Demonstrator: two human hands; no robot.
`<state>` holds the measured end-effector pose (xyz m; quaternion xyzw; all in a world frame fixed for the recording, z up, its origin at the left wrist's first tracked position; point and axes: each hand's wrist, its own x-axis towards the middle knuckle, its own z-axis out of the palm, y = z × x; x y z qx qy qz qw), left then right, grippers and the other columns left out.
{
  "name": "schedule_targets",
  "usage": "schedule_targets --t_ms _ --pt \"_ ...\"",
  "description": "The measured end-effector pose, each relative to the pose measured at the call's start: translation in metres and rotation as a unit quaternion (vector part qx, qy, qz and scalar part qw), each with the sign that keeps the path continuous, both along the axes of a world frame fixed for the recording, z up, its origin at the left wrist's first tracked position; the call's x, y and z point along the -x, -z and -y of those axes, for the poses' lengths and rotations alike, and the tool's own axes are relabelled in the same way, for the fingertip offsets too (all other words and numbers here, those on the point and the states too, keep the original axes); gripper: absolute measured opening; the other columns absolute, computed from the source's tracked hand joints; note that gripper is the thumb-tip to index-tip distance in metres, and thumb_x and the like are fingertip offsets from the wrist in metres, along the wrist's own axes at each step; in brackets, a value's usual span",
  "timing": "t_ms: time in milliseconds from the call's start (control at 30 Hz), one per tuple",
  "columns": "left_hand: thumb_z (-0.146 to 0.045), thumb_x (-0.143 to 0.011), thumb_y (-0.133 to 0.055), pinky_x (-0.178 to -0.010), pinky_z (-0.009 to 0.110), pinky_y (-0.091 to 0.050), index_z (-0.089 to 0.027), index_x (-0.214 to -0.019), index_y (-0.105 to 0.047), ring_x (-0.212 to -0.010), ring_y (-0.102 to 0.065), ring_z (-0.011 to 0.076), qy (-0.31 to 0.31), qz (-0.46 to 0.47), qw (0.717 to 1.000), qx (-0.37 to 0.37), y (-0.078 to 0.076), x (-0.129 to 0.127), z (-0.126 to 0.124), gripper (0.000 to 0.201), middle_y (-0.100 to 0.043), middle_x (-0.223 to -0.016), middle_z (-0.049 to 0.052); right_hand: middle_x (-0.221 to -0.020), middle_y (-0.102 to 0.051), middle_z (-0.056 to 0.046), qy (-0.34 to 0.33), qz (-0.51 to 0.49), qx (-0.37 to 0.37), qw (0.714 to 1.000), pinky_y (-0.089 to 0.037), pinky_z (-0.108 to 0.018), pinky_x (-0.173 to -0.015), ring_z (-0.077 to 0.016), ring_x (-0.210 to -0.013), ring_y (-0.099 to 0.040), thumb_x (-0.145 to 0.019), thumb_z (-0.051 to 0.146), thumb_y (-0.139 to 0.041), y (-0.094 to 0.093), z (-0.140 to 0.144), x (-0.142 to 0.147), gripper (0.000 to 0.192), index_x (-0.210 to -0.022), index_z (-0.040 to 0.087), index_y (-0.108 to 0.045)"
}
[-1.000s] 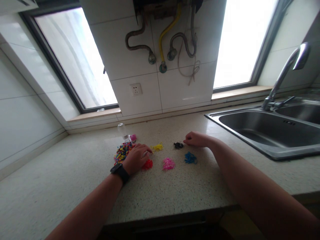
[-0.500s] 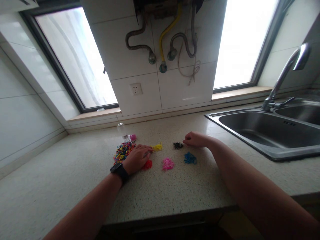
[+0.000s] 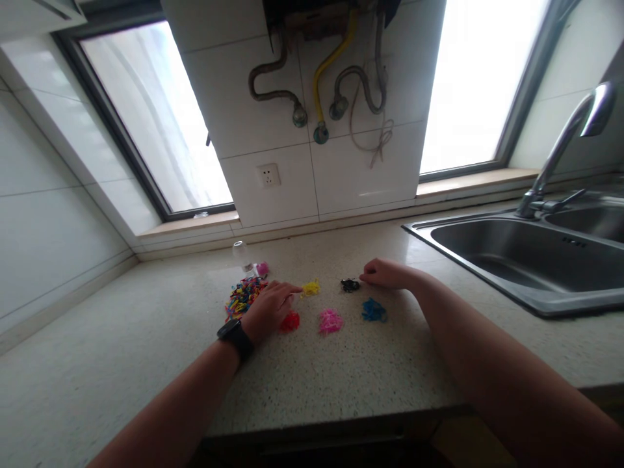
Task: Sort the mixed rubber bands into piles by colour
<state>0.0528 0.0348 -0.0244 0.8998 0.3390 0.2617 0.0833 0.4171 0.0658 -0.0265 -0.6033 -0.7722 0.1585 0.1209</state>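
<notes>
On the table (image 3: 341, 377), left hand (image 3: 267, 309) resting flat between mixed pile (image 3: 242, 296) and red heap (image 3: 289, 322), fingertips toward yellow heap (image 3: 310, 288); right hand (image 3: 385, 273) loosely curled, nearer to and touching black heap (image 3: 349, 285); grasp, if any, indiscernible.

- Two bare forearms reach forward from the bottom of the view, angled in toward each other
- The left hand (image 3: 267, 308) lies palm down with the fingers stretched forward and slightly spread, and a dark watch (image 3: 235, 338) sits on its wrist
- The right hand (image 3: 385, 273) lies further forward, knuckles up, fingers curled and pinched together at the tips, pointing left
- The two hands are well apart
</notes>
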Motion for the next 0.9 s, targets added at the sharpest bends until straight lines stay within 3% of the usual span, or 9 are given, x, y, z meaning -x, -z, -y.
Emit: schedule_targets --t_ms 167,300,400,500,667,900 --pt "-0.028 -0.101 -0.041 -0.085 0.031 -0.047 -0.018 -0.106 -0.068 -0.092 -0.063 0.0178 0.026 0.035 0.993 0.107 -0.017 -0.019 0.031 0.029 -0.070 -0.100 0.006 -0.059 -0.056 -0.002 -0.008 -0.012 -0.002 1.000 -0.028 -0.028 -0.053 -0.0137 -0.056 -0.046 -0.082 0.053 -0.053 0.004 -0.002 -0.003 0.040 -0.067 0.017 -0.063" --pt "-0.031 -0.103 -0.037 -0.077 0.026 -0.046 -0.017 -0.100 -0.068 -0.084 -0.063 0.0144 0.132 0.011 0.981 0.144 -0.024 -0.037 0.066 0.034 -0.070 -0.091 0.004 -0.059 -0.055 -0.002 -0.014 -0.018 -0.006 1.000 -0.028 -0.028 -0.053 -0.0137 -0.056 -0.044 -0.082 0.059 -0.052 0.004 -0.002 -0.005 0.046 -0.066 0.017 -0.062" --pt "-0.030 -0.103 -0.039 -0.076 0.023 -0.045 -0.020 -0.103 -0.069 -0.083 -0.064 0.0124 0.238 -0.031 0.961 0.138 -0.017 -0.049 0.089 0.032 -0.071 -0.091 0.002 -0.059 -0.054 -0.002 -0.019 -0.019 -0.006 1.000 -0.028 -0.028 -0.053 -0.0137 -0.056 -0.043 -0.082 0.061 -0.051 0.003 -0.001 -0.005 0.048 -0.066 0.017 -0.061" --pt "-0.033 -0.099 -0.049 -0.070 0.023 -0.044 -0.022 -0.099 -0.070 -0.076 -0.062 0.0127 0.286 -0.067 0.952 0.089 -0.003 -0.057 0.102 0.023 -0.071 -0.081 0.000 -0.059 -0.055 -0.002 -0.021 -0.011 -0.014 1.000 -0.028 -0.028 -0.053 -0.0135 -0.056 -0.043 -0.083 0.058 -0.052 0.002 0.000 -0.005 0.045 -0.066 0.017 -0.061" --pt "-0.033 -0.096 -0.052 -0.063 0.026 -0.041 -0.025 -0.095 -0.067 -0.069 -0.059 0.0138 0.287 -0.098 0.953 0.001 0.010 -0.061 0.106 0.018 -0.070 -0.076 -0.002 -0.058 -0.053 0.000 -0.030 -0.006 -0.058 0.998 -0.028 -0.028 -0.054 -0.0131 -0.056 -0.042 -0.085 0.054 -0.051 0.000 0.002 0.002 0.041 -0.067 0.018 -0.061" --pt "-0.034 -0.096 -0.051 -0.060 0.028 -0.039 -0.025 -0.097 -0.064 -0.072 -0.060 0.0144 0.291 -0.105 0.950 -0.042 0.007 -0.060 0.107 0.016 -0.071 -0.081 -0.003 -0.066 -0.057 -0.001 -0.065 -0.088 -0.119 0.987 -0.033 -0.027 -0.058 -0.0136 -0.061 -0.046 -0.088 0.047 -0.051 -0.015 0.013 0.039 0.034 -0.080 0.017 -0.066"
